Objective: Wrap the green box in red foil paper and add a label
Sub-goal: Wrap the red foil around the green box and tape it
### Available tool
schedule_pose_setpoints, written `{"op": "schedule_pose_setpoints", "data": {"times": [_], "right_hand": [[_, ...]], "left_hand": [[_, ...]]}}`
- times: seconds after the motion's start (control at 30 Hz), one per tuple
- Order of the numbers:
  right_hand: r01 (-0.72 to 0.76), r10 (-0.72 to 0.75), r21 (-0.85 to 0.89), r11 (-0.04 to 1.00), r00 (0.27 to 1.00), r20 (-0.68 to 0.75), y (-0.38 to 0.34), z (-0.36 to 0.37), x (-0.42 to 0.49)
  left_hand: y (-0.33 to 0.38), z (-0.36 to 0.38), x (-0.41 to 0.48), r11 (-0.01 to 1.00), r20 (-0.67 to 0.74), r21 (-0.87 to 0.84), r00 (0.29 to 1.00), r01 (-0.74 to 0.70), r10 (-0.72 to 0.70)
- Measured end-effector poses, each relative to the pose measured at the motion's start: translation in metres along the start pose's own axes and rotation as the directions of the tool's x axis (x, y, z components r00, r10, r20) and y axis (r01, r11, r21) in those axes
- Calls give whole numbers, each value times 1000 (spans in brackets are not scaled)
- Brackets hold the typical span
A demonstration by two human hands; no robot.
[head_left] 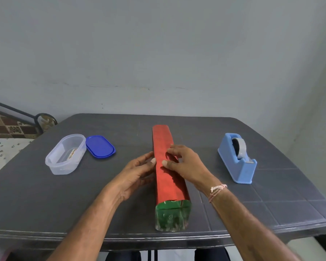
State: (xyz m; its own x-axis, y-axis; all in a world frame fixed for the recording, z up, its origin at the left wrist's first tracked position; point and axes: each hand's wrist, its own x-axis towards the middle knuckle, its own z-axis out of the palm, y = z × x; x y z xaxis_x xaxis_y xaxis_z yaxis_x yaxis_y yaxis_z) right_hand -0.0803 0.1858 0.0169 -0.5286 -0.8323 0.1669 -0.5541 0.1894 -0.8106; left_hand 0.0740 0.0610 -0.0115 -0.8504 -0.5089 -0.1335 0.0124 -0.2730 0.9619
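Green box, long and narrow, lay lengthwise down the middle of your dark grey table, running from near the front edge toward the far side. Red foil paper covered most of its length; only the near end showed bare green, with the paper's edge stopping just short of it.

Your tape dispenser, the blue one, sat well off to the right of the box, a roll of tape standing in it. On the other side, well apart from the box, you had a clear plastic tub standing open, and a small printed label lay in the bottom of it. Its blue lid rested flat on the table, touching or just beside the tub's right end.

Your left hand lay against the left side of the wrapped box, fingers spread apart and the thumb pressing on the paper's edge. Your right hand rested flat on top of the paper, fingers apart, thumb and fingertips holding a raised fold down. Neither hand was clamped around anything. A thin thread band circled your right wrist.
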Motion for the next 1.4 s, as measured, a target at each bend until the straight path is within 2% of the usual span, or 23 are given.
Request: {"op": "schedule_pose_setpoints", "data": {"times": [0.17, 0.37, 0.63, 0.8, 0.9, 1.0, 1.07, 1.13, 1.17, 1.2, 1.3, 1.33, 1.4], "right_hand": [[-25, 24, 104, 994, 1000, 13, 7, -4, 0], [-62, 67, 261, 963, 998, -13, 13, -6, 3], [-54, 64, 449, 892, 998, -7, 20, -11, -6], [-73, 88, 487, 870, 996, -9, 23, -15, -12], [-50, 120, 416, 908, 983, -142, 35, -24, -24], [-66, 145, 200, 978, 898, -415, 56, -38, -37], [-164, 152, 37, 986, 772, -617, 70, -48, -44], [-281, 161, -32, 959, 637, -754, 81, -63, -50], [-324, 189, -19, 946, 598, -779, 88, -73, -51], [-360, 246, 22, 933, 590, -769, 95, -83, -52], [-429, 485, 247, 869, 638, -598, 112, -110, -48], [-434, 529, 305, 848, 645, -551, 115, -114, -47], [-441, 537, 312, 842, 623, -569, 120, -115, -44]], "left_hand": [[8, 9, 6, 996, -35, 85, 999, -26, 29], [17, 18, 17, 995, -37, 102, 999, -15, 19], [23, 32, 17, 965, -160, 238, 976, -107, 148], [26, 34, 14, 946, -141, 314, 982, -77, 126], [27, 34, 13, 927, -137, 363, 979, -93, 151], [26, 36, 13, 925, -142, 370, 979, -85, 147], [25, 36, 14, 931, -148, 357, 979, -80, 141], [25, 37, 14, 936, -152, 341, 978, -85, 144], [25, 38, 14, 939, -153, 331, 978, -86, 144], [26, 39, 14, 943, -155, 321, 978, -85, 141], [25, 39, 15, 954, -149, 290, 982, -72, 119], [26, 39, 15, 956, -148, 286, 982, -71, 117], [25, 38, 17, 962, -152, 261, 981, -74, 117]]}}
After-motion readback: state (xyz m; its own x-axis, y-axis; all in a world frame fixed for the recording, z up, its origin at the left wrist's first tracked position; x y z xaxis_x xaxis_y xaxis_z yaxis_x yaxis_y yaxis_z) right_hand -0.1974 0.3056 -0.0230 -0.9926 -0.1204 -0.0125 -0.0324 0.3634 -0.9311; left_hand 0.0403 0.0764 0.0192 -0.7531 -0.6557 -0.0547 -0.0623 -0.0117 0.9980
